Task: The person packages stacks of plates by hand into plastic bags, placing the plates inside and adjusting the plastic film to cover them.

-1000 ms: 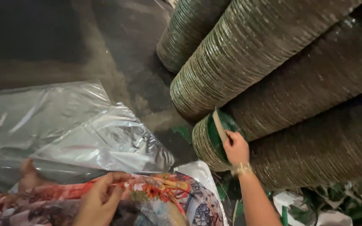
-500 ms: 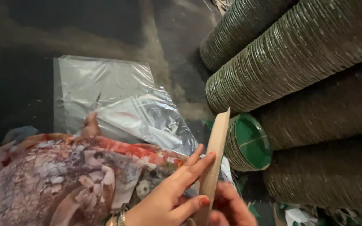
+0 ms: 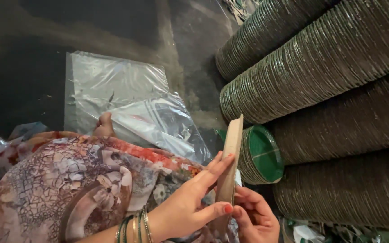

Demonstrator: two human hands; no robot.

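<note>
- While the person is sitting low over the floor (image 3: 113, 27), both hands are meeting on a small stack of brown paper plates (image 3: 230, 157), which is standing on edge just beside the knee.
- The left hand (image 3: 190, 204) is pressing flat against the near face of the stack, fingers stretched along it and the thumb curling round its lower edge, so it is gripping the plates.
- The right hand (image 3: 253, 216) is cupping the stack from below and behind, its fingers closing on the bottom edge; it too is gripping the plates.
- Green and gold bangles (image 3: 133, 227) are sitting on the left wrist.
- A patterned cloth (image 3: 68, 180) in red, grey and brown is covering the person's lap and filling the lower left of the view.
- A clear plastic sheet (image 3: 113, 90) is lying crumpled on the floor beyond the lap, and a toe is showing at its near edge.
- Long rolls of stacked green plates (image 3: 320, 58) are lying on their sides and piling up along the right side of the floor, reaching to the far right corner.
- One shorter stack with a green face (image 3: 262, 155) is turning its open end towards the camera, just behind the brown plates and nearly touching them.
- Scraps of green and white offcuts (image 3: 311, 231) are lying on the floor near the right hand.
</note>
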